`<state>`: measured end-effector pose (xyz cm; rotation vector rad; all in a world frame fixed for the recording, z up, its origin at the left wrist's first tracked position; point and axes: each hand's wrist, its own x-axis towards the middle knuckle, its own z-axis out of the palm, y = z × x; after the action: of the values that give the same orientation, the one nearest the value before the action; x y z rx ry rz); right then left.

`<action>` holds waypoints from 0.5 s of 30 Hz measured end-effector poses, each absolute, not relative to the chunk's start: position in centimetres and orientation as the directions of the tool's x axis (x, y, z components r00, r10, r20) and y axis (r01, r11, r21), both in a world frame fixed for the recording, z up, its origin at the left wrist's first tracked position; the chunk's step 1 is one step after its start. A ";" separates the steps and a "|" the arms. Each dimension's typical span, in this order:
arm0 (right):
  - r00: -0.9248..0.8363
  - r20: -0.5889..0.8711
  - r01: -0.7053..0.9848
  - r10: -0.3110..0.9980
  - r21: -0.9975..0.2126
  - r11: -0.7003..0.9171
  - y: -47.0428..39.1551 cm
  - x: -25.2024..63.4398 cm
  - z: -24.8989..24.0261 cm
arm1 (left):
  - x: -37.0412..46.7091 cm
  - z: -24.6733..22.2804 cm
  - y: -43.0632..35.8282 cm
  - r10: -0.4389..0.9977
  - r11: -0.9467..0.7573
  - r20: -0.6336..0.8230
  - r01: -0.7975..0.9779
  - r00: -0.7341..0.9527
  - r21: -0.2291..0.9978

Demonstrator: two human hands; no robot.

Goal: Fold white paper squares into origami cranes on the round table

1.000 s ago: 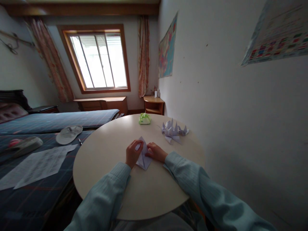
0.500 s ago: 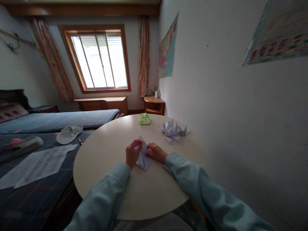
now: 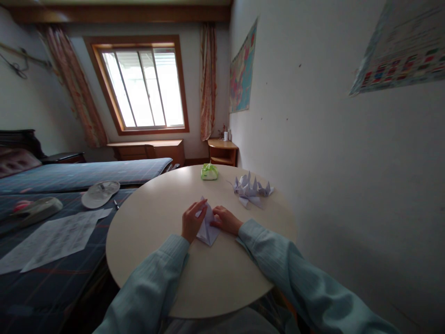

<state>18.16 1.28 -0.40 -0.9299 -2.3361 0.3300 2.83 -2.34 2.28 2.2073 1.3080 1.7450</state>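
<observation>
A partly folded sheet of pale origami paper point(image 3: 207, 234) lies on the round cream table point(image 3: 146, 250), its tip pointing away from me. My left hand point(image 3: 192, 220) pinches its upper left edge near the tip, thumb and fingers pressed together. From the other side, my right hand point(image 3: 225, 220) grips the right edge of the same paper, its fingertips partly hidden by the folds. Beyond my right hand, several folded paper cranes point(image 3: 248, 188) sit in a cluster.
A green and white tissue pack point(image 3: 209, 172) stands at the table's far edge. Left of the table, a bed with a dark plaid cover point(image 3: 79, 246) bears printed sheets point(image 3: 59, 236), a pale cap point(image 3: 100, 194) and a pen point(image 3: 116, 204). A white wall point(image 3: 347, 176) rises close on the right.
My left fingers have shifted slightly up and right along the paper toward its tip. The right hand stays in place on the paper.
</observation>
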 end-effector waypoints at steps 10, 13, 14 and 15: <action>-0.546 0.493 0.494 0.677 -0.464 0.735 1.3 18.2 -0.6 | 3.0 2.0 -2.4 0.635 -0.638 0.772 0.586 0.034 0.499; -0.531 0.467 0.511 0.707 -0.489 0.707 1.5 18.2 -0.9 | 3.3 1.8 -2.6 0.647 -0.652 0.759 0.569 0.072 0.502; -0.525 0.463 0.517 0.715 -0.494 0.699 1.5 18.2 -0.9 | 3.3 1.8 -2.7 0.652 -0.655 0.753 0.565 0.086 0.502; -0.518 0.461 0.523 0.721 -0.495 0.693 1.5 18.2 -1.0 | 3.4 1.7 -2.7 0.656 -0.656 0.749 0.564 0.097 0.501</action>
<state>18.22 1.54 -0.97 -0.9470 -2.2439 0.3889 3.39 -2.67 1.69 2.2612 1.2608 1.6217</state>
